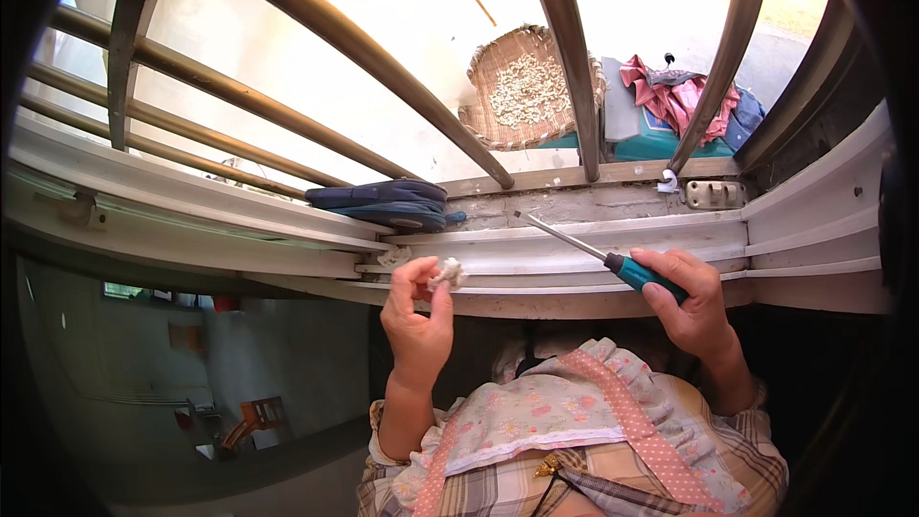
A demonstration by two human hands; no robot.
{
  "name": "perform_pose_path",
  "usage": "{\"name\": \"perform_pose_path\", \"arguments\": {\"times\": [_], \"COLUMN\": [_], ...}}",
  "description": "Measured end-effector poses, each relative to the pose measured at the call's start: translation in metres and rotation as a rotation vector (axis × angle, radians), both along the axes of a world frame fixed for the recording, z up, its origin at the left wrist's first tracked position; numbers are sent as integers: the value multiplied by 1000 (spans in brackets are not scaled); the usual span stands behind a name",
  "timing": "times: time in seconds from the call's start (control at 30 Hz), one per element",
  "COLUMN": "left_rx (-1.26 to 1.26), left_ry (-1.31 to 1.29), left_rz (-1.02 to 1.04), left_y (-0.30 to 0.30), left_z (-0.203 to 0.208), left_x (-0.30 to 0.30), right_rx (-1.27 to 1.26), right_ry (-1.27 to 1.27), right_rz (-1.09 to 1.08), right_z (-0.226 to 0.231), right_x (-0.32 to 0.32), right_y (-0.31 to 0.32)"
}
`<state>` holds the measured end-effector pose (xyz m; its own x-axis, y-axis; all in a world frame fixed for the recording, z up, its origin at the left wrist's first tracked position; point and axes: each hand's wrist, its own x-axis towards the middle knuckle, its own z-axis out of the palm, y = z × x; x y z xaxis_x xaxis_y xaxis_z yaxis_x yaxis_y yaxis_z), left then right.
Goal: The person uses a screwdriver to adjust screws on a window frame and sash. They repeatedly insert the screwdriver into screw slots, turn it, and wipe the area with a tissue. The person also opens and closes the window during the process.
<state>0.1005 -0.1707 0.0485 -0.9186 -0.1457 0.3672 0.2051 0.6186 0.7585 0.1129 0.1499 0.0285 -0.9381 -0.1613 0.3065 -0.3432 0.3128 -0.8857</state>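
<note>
At seven o'clock, the left hand (418,330) pinches a whitish wad (450,274); at four, the right hand (697,304) grips a screwdriver (634,273).

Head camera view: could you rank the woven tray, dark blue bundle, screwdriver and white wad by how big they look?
Largest to smallest, by visible area:
Woven tray
Dark blue bundle
Screwdriver, long but thin, partly covered by the right hand
White wad
</note>
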Motion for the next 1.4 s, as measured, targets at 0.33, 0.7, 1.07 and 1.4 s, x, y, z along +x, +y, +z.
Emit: {"name": "perform_pose_path", "arguments": {"times": [0.33, 0.7, 1.07, 1.4], "left_rx": [-229, 523, 608, 669], "left_ry": [-109, -188, -164, -135], "left_rz": [274, 116, -71, -214], "left_y": [-97, -146, -102, -94], "left_z": [-36, -31, -11, 0], "left_x": [-27, -25, -22, -28], "right_rx": [38, -4, 33, 21], "right_ry": [126, 95, 124, 77], "right_rz": [-169, -173, -121, -179], "right_z": [-11, -16, -13, -27], "right_x": [7, 8, 11, 44], "right_y": [-20, -21, -16, 3]}}
